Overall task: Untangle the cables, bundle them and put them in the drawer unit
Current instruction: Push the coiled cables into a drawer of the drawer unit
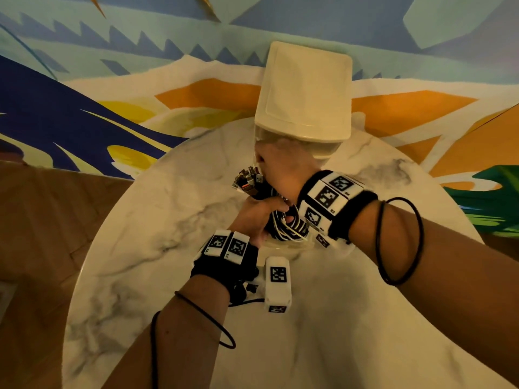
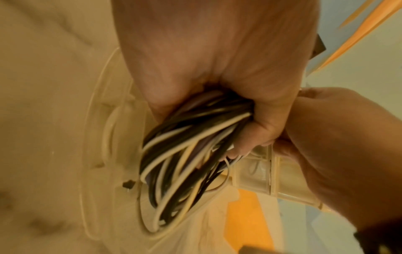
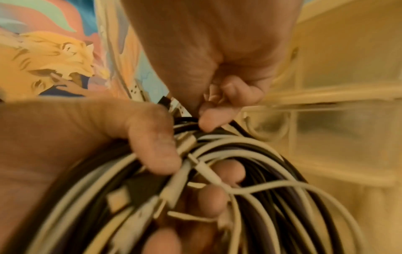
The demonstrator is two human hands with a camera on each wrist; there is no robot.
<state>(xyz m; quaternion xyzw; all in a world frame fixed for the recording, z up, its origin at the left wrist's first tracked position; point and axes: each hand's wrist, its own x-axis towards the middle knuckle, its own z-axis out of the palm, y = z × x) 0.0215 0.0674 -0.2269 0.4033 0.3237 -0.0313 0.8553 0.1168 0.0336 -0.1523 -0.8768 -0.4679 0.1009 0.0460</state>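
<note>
Your left hand [image 1: 254, 220] is wrapped tight around a coil of smooth black and white cables [image 1: 283, 223], thumb over the top. Your right hand [image 1: 283, 167] is curled, fingertips pinching the coil's upper strands by the plug ends. The bundle hangs just in front of the cream plastic drawer unit [image 1: 306, 91], above the round marble table [image 1: 168, 220], which has bare room at left.
</note>
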